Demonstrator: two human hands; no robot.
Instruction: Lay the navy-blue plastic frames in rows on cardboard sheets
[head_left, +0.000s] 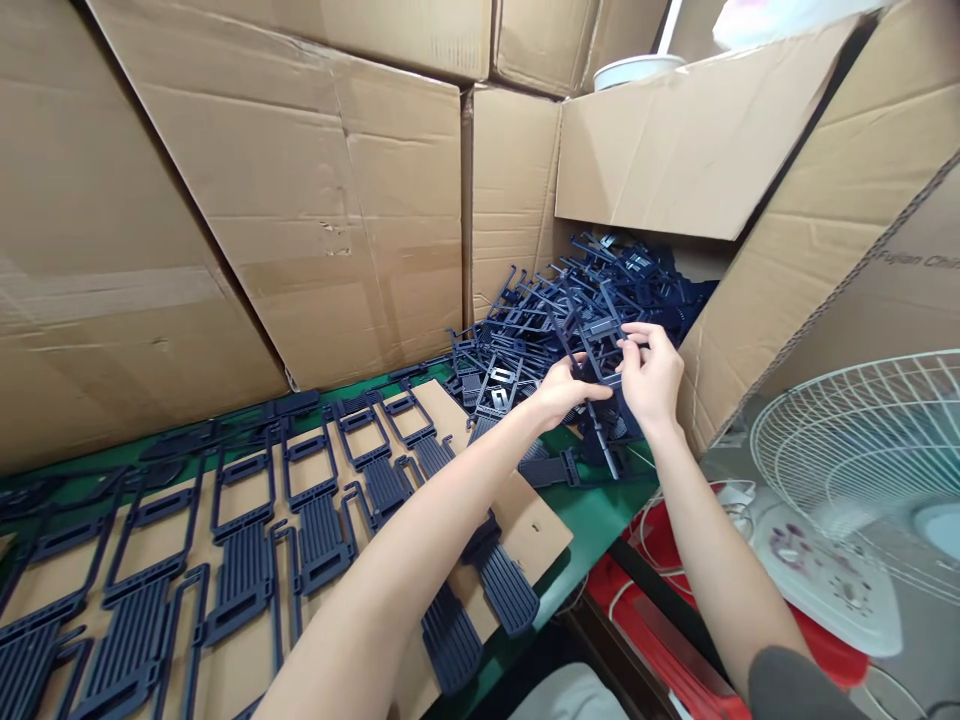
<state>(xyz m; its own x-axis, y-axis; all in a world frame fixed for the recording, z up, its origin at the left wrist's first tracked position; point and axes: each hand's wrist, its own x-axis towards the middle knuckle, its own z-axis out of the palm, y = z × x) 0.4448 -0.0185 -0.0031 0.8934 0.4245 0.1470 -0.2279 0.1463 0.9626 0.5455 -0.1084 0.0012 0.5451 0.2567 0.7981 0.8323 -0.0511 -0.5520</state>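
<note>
A tangled heap of dark blue plastic parts [525, 320] lies on the green tabletop at the foot of the boxes. In front of the heap, my left hand [566, 392] is closed round a dark plastic frame [592, 345], its thumb pointing right. My right hand [651, 375] pinches the right side of that frame with thumb and fingers. Flat on a cardboard sheet [536, 520] at the left lie rows of similar open frames and ribbed pieces [322, 535]. My left forearm hides part of them.
Cardboard boxes [300, 200] wall off the back, and a leaning cardboard flap [817, 210] borders the heap on the right. A white fan [870, 450] stands at the right, beside red material [652, 625] and cables below the table edge.
</note>
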